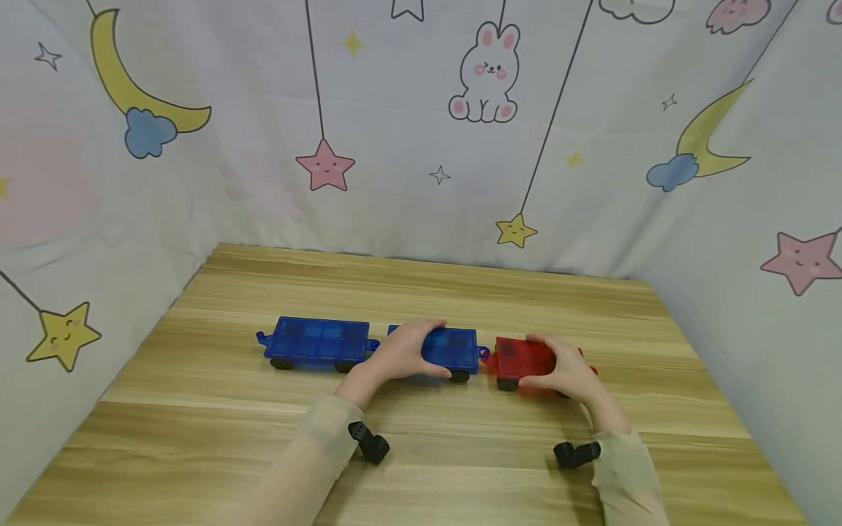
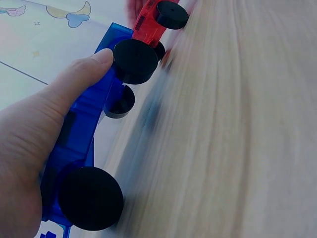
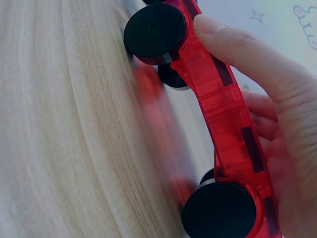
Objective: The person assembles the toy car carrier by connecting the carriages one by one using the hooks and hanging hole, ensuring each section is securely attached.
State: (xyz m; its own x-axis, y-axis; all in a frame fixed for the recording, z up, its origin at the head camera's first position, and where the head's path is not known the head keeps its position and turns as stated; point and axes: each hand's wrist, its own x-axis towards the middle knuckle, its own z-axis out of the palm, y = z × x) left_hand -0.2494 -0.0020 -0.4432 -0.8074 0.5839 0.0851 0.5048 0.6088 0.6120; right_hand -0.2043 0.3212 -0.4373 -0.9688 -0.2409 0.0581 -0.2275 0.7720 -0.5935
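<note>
Three translucent toy train cars stand in a row on the wooden table. My left hand (image 1: 403,352) grips the middle blue car (image 1: 458,346) across its sides, thumb on the near side. On the right, the red car (image 1: 516,358) is held by my right hand (image 1: 567,369), its thumb along the near side. The blue car's end ring and the red car's hook meet between the hands; whether they are linked I cannot tell. Another blue car (image 1: 319,339) stands at the left, its right coupling partly behind my left hand. Black wheels (image 3: 220,210) show under the cars.
The wooden tabletop (image 1: 460,467) extends around the cars. A white cloth (image 1: 408,212) printed with stars, moons and a rabbit hangs behind it and along both sides. Black wrist cameras (image 1: 371,443) sit on both sleeves.
</note>
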